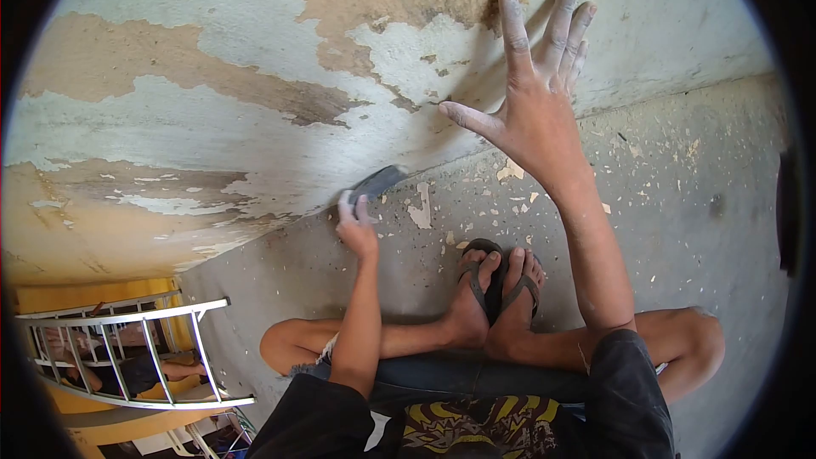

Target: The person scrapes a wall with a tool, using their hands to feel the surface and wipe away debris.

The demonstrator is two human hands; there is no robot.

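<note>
My left hand (357,225) is closed around one end of a dark grey, slab-like block (380,181), low by the foot of the wall. The block lies along the wall's bottom edge; its exact kind is not plain. Higher up and to the right, my right hand (540,98) is spread with its fingertips against the wall, holding nothing. Pale dust coats its fingers. The wall (255,140) has flaking pale green paint, with tan and yellowish patches laid bare.
Paint flakes (420,208) are strewn over the grey concrete floor (671,195). My sandalled feet (497,293) rest close to the wall. At the lower left stands a metal ladder (153,357), with another person (140,371) partly visible behind it. A dark object (786,212) is at the far right edge.
</note>
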